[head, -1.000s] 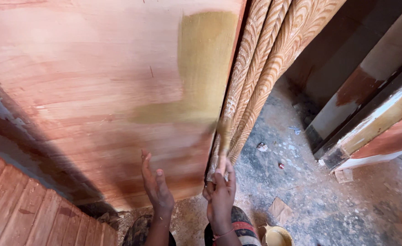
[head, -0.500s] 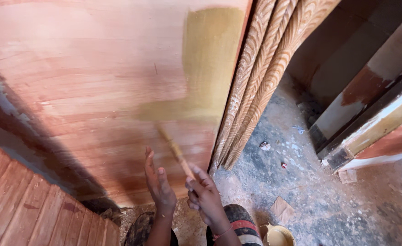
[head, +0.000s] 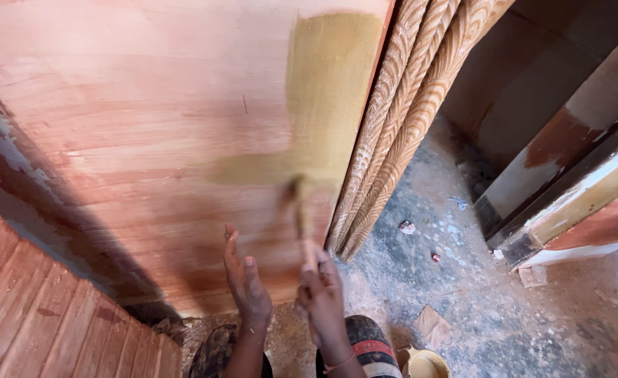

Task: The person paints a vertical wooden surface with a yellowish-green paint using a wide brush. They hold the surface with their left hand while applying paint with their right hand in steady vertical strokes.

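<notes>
1. A large reddish wooden panel (head: 134,133) stands leaning, with a yellowish-olive coated patch (head: 330,91) along its right edge.
2. Carved moulding strips (head: 407,119) lean just beside that edge; a stray stroke could smear them.
3. The dusty floor (head: 477,280) carries debris, and grit could stick to the wet coat.
4. The left hand (head: 247,287) lies open, fingers flat on the panel.
5. The right hand (head: 321,297) holds a closed grip on the brush (head: 300,210), blurred against the panel's lower right; uneven streaks seem likely.
6. A small yellow container (head: 424,364) sits by the foot, easily knocked over.
</notes>
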